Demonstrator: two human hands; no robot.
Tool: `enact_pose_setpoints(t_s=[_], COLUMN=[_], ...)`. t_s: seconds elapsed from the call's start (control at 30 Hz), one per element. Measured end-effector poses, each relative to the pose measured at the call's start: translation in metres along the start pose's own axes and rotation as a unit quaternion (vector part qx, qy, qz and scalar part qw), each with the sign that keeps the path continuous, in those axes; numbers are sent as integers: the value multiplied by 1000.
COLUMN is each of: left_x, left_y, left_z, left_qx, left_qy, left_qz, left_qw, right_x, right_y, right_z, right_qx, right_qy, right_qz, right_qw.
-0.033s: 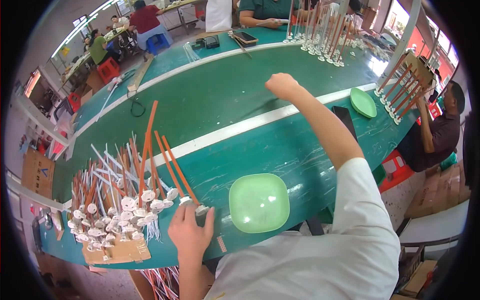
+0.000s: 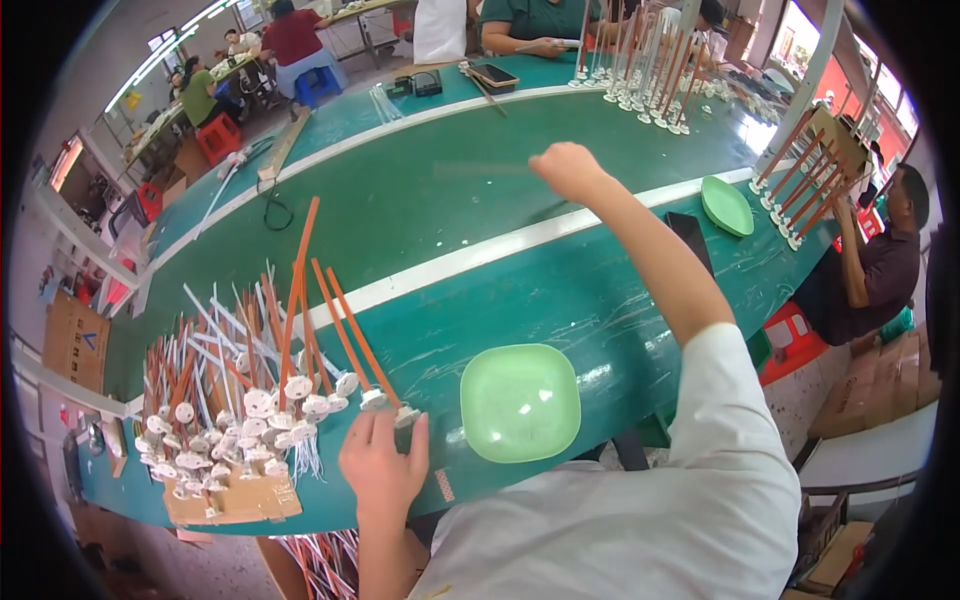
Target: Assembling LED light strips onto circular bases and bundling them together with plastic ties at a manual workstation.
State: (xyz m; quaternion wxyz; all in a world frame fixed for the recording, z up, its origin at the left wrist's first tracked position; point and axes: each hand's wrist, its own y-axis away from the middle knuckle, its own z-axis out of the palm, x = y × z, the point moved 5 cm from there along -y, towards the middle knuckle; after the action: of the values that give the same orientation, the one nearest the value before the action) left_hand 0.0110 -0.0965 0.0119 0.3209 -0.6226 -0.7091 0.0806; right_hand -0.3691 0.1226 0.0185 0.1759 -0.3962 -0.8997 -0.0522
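At the near left, my left hand (image 2: 380,465) has its thumb and fingertips closed around a white round plastic piece (image 2: 405,416) with a long orange strip (image 2: 362,335) rising from it. A second white piece (image 2: 373,400) with its own orange strip is beside my fingertips. My right hand (image 2: 567,170) is stretched out over the dark green middle of the table and closed. What its fingers hold, if anything, is hidden; a faint pale streak shows to its left. Between my arms lies a light green square plastic tray (image 2: 520,405) with rounded corners.
A dense bunch of white pieces with orange and white strips (image 2: 230,420) stands left, by cardboard (image 2: 235,502). Right are a dark phone-like slab (image 2: 688,240) and another green tray (image 2: 727,206). More upright strips (image 2: 650,80) stand at the far side. A co-worker (image 2: 870,250) sits right.
Both hands are almost where they were; the picture has shifted very slightly. A faint pale streak now shows left of my right hand.
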Motion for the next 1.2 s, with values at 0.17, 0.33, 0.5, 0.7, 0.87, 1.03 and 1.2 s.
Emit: enact_pose_setpoints(t_s=[0.17, 0.33, 0.5, 0.7, 0.87, 1.03, 1.2], left_x=[27, 79, 81, 81, 81, 69, 72], left_y=[2, 16, 43, 46, 54, 57, 51], left_z=[-3, 29, 33, 49, 49, 53, 46], left_qx=[-56, -309, -326, -303, -281, -323, -298], left_qy=[339, 672, 811, 779, 720, 767, 701], left_qz=[44, -28, -164, -185, -234, -221, -182], left_qw=[938, 672, 457, 517, 590, 509, 622], right_x=[-65, -159, -185, -221, -225, -222, -224], right_y=[106, 171, 213, 257, 255, 255, 261], right_z=[-93, -105, -94, -106, -91, -91, -97], right_qx=[188, 44, 232, 477, 489, 458, 441], right_qy=[-641, -841, -808, -500, -521, -546, -547], right_qz=[115, 73, 148, -58, -61, -84, -62], right_qw=[735, 535, 521, 720, 697, 696, 709])
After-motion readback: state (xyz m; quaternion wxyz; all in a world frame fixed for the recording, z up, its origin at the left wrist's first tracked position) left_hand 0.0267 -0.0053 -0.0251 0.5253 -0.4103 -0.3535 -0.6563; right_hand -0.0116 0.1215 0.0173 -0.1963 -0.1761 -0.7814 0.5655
